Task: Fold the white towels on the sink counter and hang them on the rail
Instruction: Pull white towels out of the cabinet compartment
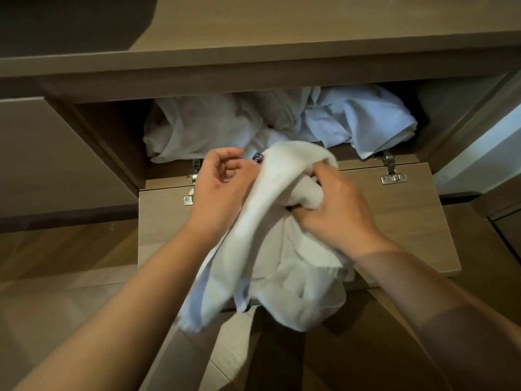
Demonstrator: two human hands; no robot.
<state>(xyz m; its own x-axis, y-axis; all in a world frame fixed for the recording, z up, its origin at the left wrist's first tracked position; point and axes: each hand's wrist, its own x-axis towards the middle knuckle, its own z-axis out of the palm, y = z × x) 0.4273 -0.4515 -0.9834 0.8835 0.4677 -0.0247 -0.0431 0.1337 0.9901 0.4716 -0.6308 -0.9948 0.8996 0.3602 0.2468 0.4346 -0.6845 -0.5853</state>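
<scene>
The left hand (222,176) is held at the left edge of the white towel (270,238), fingers loosely curled, nothing plainly pinched. The towel hangs over the dropped cabinet door (417,210), bunched in the right hand (335,204). Crumpled linens (282,122) fill the open compartment behind

I see both bare forearms reaching forward, converging near the middle. My left hand (222,179) is palm-up with fingers loosely curled, its thumb side touching the crumpled white cloth towel (270,238). My right hand (335,204) grips a bunched fold of it, fingers curled in.
</scene>
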